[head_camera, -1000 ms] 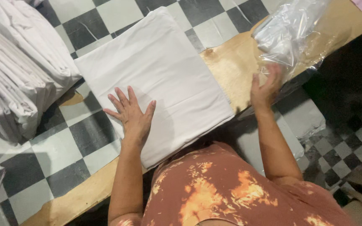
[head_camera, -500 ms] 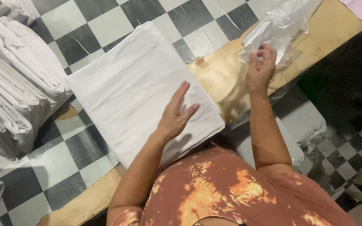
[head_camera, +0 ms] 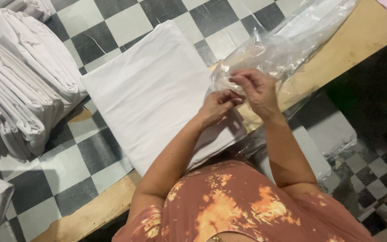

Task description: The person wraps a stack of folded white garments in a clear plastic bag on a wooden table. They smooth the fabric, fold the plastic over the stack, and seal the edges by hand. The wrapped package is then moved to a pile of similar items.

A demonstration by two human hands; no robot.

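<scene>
Nearest, the left hand and the right hand meet just over the near corner of a folded white cloth, fingers pressed together, both pinching the edge of a clear plastic bag. The bag lies crumpled on the bare wooden table edge, beside the cloth. The cloth lies flat on the checkered tabletop. Farther left, stacks of folded white cloths stand well apart.

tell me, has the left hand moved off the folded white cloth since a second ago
Yes. The left hand has left the middle of the folded white cloth and gone right, to its edge, meeting the right hand at the clear plastic bag.
</scene>
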